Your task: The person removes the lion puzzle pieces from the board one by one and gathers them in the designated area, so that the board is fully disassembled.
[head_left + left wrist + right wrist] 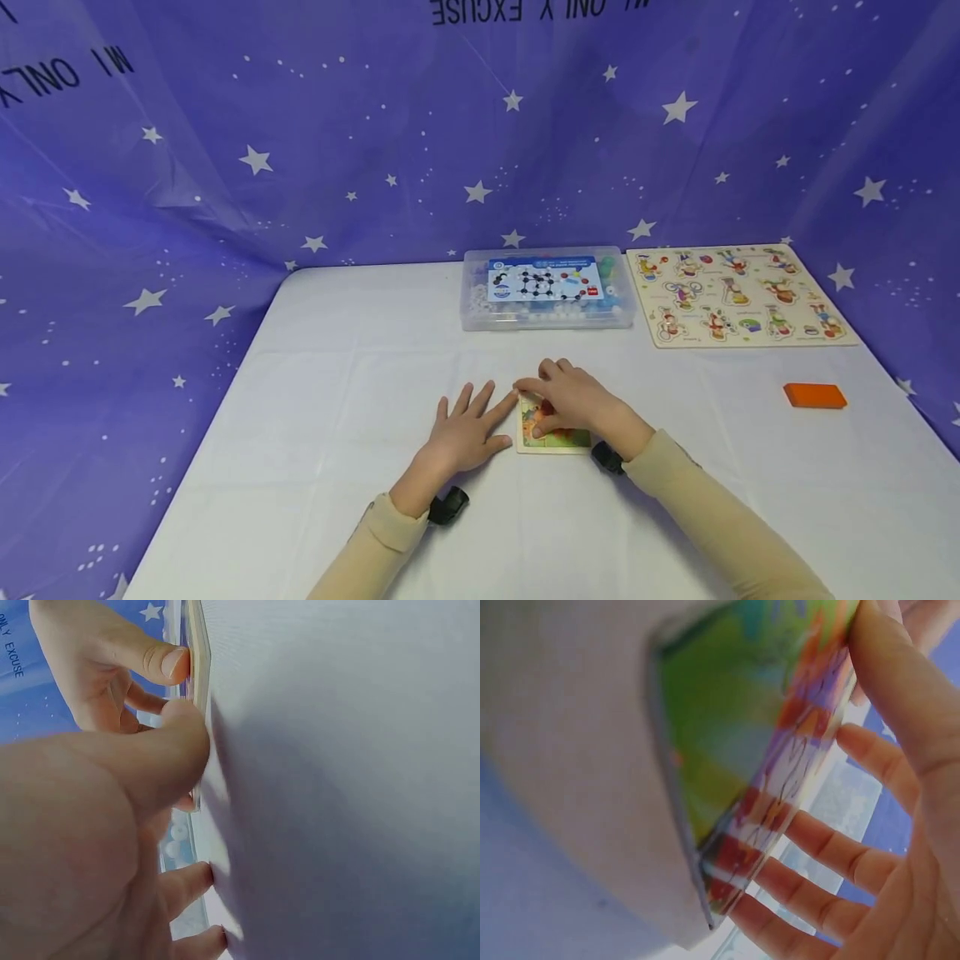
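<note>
A small square picture puzzle (566,441) with a pale wooden border lies on the white table in front of the person. Over it reaches the right hand (573,398), its thumb on the picture near the left side and its fingers bent along the far edge. The right wrist view shows those fingers lined up at the edge of the colourful puzzle (712,757). Spread out to the left, the left hand (461,437) has its index fingertip right at the puzzle's upper left corner. In the left wrist view the left thumb (176,746) overlaps the puzzle's side edge (201,667).
Behind the hands stands a clear plastic box (547,312) of molecular model parts. A wooden peg-style board (705,292) with cartoon figures lies to its right. An orange block (815,396) sits near the table's right side. A purple starry cloth (420,167) hangs behind.
</note>
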`<state>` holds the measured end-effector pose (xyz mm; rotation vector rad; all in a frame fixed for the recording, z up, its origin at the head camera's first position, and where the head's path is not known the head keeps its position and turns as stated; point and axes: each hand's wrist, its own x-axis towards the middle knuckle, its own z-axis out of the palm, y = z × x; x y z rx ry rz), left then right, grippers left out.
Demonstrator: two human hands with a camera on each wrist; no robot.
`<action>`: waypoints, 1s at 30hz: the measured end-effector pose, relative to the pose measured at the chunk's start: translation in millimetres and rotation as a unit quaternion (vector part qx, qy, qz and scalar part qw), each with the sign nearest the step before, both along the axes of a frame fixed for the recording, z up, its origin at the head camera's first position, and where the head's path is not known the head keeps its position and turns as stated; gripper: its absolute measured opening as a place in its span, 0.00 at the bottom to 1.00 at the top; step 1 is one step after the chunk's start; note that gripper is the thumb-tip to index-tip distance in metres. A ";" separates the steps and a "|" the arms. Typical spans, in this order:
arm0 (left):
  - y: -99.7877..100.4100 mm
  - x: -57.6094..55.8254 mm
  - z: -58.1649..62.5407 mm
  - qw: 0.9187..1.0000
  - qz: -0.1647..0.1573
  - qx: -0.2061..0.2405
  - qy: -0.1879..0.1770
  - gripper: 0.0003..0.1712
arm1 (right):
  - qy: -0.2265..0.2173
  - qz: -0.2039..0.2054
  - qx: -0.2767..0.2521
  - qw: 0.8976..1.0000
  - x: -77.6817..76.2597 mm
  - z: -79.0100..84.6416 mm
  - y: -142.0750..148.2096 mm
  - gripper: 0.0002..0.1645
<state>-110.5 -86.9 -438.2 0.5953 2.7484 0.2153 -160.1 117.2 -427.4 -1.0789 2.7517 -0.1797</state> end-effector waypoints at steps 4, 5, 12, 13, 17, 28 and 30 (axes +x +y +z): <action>2.0 -0.4 -0.6 1.000 -0.002 -0.013 -0.009 0.30 | 0.004 0.003 -0.009 1.000 -2.4 0.1 -0.2 0.43; 2.1 -0.6 -0.4 1.000 -0.002 -0.018 -0.012 0.29 | 0.003 0.003 -0.013 1.000 -3.0 -0.1 -0.1 0.42; 1.3 -0.7 0.4 1.000 -0.001 -0.022 -0.016 0.27 | 0.000 0.004 -0.026 1.000 -4.2 -2.5 1.1 0.40; 1.3 -0.6 0.5 1.000 -0.001 -0.022 -0.016 0.27 | 0.001 0.004 -0.028 1.000 -4.3 -2.8 1.3 0.40; 1.2 -0.6 1.2 1.000 -0.001 -0.020 -0.015 0.27 | 0.009 0.008 -0.035 0.999 -4.7 -4.2 3.0 0.39; 0.6 -1.2 1.9 1.000 0.003 -0.002 -0.018 0.27 | -0.010 0.015 -0.048 0.999 -7.5 -2.2 8.0 0.30; 0.8 -1.4 2.3 1.000 0.002 -0.002 -0.018 0.27 | -0.018 0.013 -0.052 0.998 -8.4 -1.3 9.2 0.28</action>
